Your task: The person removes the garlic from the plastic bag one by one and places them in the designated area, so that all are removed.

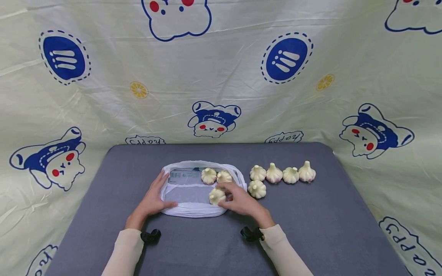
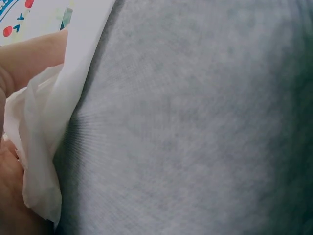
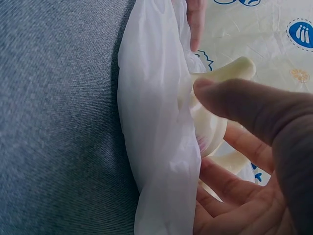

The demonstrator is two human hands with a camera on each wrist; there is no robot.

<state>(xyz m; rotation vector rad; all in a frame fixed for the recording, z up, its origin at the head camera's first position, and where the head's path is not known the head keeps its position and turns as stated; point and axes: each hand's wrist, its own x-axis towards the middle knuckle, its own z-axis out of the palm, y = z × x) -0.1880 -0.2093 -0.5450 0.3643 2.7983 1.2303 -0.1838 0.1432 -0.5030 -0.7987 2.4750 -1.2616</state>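
A white plastic bag lies with its mouth spread wide and its rim rolled down. My left hand holds the bag's left side, thumb over the rim and fingers along the outer side; in the left wrist view, bag film sits between thumb and palm. Over the bag's front right part, my right hand grips a white garlic bulb between thumb and fingers. The right wrist view shows this bulb just behind the bag's rim. Two more garlic bulbs rest inside at the back right.
Right of the bag, a row of garlic bulbs stands on the grey tabletop, with a single bulb in front of the row's left end. A printed curtain hangs behind the table.
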